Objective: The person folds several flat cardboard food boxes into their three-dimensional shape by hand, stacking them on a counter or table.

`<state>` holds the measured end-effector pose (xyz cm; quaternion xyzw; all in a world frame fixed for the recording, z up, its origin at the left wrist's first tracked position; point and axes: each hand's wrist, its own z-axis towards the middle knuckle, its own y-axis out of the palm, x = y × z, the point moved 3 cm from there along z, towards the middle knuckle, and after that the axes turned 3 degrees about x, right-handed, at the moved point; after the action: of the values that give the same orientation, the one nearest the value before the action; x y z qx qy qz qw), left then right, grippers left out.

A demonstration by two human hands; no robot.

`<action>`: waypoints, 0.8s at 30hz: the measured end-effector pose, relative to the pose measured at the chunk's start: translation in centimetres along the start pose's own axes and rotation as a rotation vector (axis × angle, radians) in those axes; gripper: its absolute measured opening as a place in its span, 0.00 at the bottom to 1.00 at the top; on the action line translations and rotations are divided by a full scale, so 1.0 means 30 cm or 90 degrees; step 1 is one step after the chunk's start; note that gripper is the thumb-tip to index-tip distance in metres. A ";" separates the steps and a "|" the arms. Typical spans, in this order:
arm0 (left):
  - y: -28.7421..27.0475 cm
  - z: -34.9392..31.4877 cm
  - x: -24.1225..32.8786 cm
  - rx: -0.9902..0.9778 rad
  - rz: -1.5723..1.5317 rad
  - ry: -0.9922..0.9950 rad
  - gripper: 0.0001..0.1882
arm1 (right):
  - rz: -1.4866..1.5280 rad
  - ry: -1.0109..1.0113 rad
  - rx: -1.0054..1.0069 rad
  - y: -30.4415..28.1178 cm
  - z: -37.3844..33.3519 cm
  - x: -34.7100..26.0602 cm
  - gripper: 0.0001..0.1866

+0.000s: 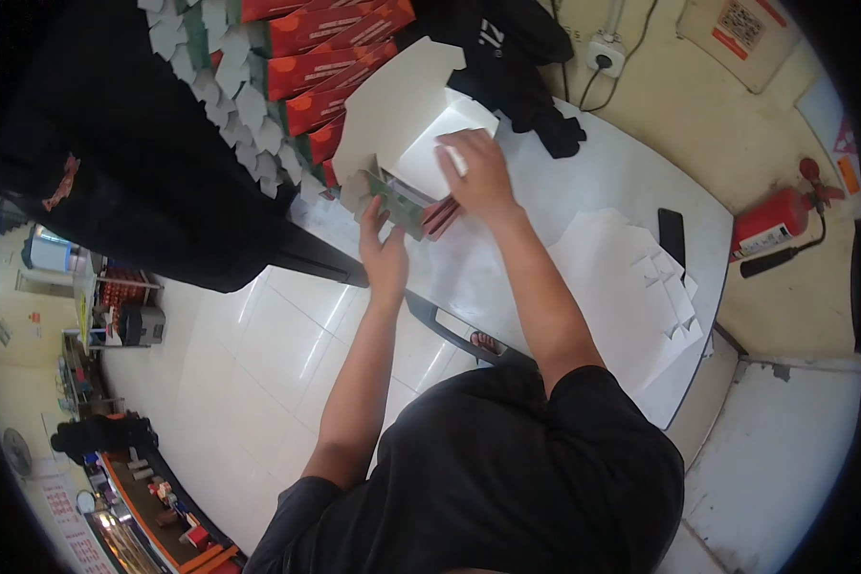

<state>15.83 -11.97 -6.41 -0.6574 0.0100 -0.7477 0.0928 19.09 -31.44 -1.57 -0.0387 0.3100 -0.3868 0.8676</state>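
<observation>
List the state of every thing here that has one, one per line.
cardboard box: half folded, lid flap up, held by both hands
left hand: gripping the box's near side
right hand: pressing down inside the box
flat box blanks: unfolded, stacked on the table
folded red boxes: closed, stacked
phone: lying flat, screen dark
fire extinguisher: lying on the floor

Half-folded white carton [407,134], red stacked boxes [325,57]
</observation>
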 end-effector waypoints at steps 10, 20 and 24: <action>-0.045 0.005 -0.005 0.045 0.019 0.026 0.14 | -0.060 0.276 -0.006 -0.245 -0.019 0.319 0.14; -0.015 0.274 0.089 0.035 0.462 0.182 0.18 | -0.243 0.281 -0.302 0.048 0.108 0.348 0.14; -0.010 0.297 0.127 0.049 0.449 0.148 0.16 | -0.201 0.169 -0.136 0.028 0.119 0.341 0.09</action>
<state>24.12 -11.31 -1.43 -0.5205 0.2184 -0.7391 0.3676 26.87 -38.57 -4.14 -0.1271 0.4508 -0.4846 0.7388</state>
